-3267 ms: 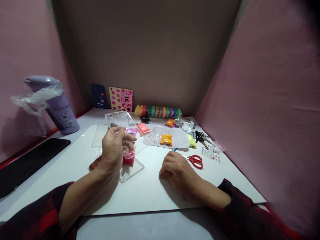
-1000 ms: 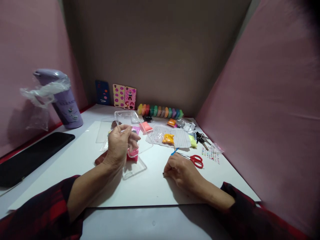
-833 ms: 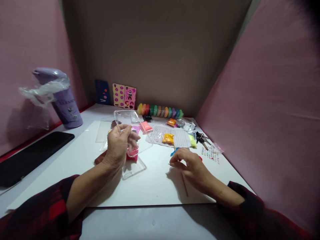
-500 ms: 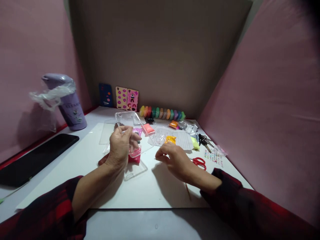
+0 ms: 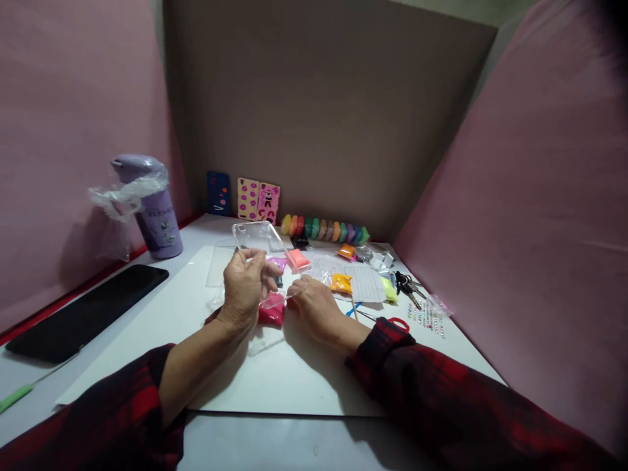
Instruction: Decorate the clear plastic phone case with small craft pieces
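My left hand (image 5: 246, 286) grips a clear phone case (image 5: 259, 237) by its left side, thumb on the edge, and holds it tilted above the white board. At the case's lower right edge is my right hand (image 5: 314, 307), its fingers pressed together. Whether they pinch the edge or something tiny is hidden. Under the case lies a red clay packet (image 5: 271, 313). Close by on the board is another clear case (image 5: 262, 345), partly in shadow. Past the case rest a coral clay packet (image 5: 297, 260) and a purple packet (image 5: 277, 263).
Red-handled scissors (image 5: 400, 323), a thin stick (image 5: 354, 307), a yellow-orange packet (image 5: 341, 283) and keys (image 5: 408, 286) lie to the right. A black phone (image 5: 91, 314) and a purple tumbler (image 5: 159, 219) are left. Decorated cases (image 5: 258, 199) and a clay row (image 5: 324, 229) stand behind.
My right hand has moved left and slightly up to the edge of the clear phone case. My left hand keeps its hold. The whole view has shifted a little.
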Demonstrator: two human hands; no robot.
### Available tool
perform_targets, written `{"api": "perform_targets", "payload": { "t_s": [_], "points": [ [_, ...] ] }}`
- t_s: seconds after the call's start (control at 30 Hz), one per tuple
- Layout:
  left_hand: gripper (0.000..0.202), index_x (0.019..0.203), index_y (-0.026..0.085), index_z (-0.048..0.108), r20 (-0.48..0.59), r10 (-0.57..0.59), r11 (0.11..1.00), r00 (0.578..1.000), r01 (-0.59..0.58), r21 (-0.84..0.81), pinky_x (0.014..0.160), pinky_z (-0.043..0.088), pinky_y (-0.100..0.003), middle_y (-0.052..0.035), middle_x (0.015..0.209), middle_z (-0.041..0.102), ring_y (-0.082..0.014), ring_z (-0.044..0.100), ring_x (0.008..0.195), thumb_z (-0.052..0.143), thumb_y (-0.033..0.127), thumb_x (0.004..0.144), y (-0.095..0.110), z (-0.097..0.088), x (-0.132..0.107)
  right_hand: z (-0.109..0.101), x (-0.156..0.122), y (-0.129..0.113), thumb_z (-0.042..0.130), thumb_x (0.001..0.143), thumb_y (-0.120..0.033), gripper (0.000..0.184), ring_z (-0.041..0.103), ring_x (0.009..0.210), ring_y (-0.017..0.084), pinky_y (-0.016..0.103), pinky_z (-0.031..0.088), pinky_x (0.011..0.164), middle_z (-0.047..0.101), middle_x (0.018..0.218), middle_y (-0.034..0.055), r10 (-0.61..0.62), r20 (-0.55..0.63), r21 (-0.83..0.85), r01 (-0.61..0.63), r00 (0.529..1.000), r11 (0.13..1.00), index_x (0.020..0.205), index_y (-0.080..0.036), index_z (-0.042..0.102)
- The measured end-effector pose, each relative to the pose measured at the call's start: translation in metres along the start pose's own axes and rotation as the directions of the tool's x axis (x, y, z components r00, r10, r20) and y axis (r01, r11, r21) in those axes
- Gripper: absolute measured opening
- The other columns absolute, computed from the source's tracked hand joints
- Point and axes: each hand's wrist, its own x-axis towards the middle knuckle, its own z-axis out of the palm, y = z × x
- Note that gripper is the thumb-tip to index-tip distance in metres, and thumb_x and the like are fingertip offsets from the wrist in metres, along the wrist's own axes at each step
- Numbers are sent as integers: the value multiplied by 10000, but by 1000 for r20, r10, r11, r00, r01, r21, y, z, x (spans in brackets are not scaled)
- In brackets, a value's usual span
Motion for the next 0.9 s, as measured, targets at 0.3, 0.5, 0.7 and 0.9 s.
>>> {"api": "perform_targets", "payload": {
  "t_s": [0.3, 0.5, 0.7, 0.9],
  "points": [
    [155, 804, 190, 470, -34, 7, 1000, 999, -6, 26, 286, 282, -150, 17, 515, 636, -92, 465, 313, 599, 250, 743, 0, 0, 0, -40, -37, 7, 601, 787, -75, 128, 633, 685, 152, 240, 449, 615, 705, 719, 27, 124, 1, 268, -120, 992, 956, 712, -159, 660],
    [129, 800, 191, 463, -34, -13, 1000, 999, 14, 28, 305, 321, -158, 19, 505, 628, -96, 464, 313, 581, 214, 751, 1, 2, -2, -52, -104, -12, 550, 670, 66, 292, 585, 744, 144, 237, 441, 650, 663, 807, 3, 108, 172, 362, -165, 979, 917, 756, -195, 648],
    [123, 789, 189, 465, -16, -9, 999, 1000, 10, 43, 303, 321, -167, 6, 511, 632, -103, 463, 321, 581, 212, 756, -1, 1, 0, -44, -125, -19, 542, 662, 55, 268, 512, 739, 152, 256, 397, 647, 612, 768, 5, -46, 127, 276, 9, 991, 961, 749, -191, 602],
    [112, 806, 187, 470, 5, 2, 998, 1000, -2, 61, 298, 299, -163, 8, 520, 639, -101, 460, 323, 570, 216, 762, -6, -1, 1, -17, -125, -32, 525, 563, 23, 190, 450, 633, 188, 310, 342, 547, 591, 669, 70, -208, 51, -60, 211, 977, 976, 646, -146, 554]
  ]
}}
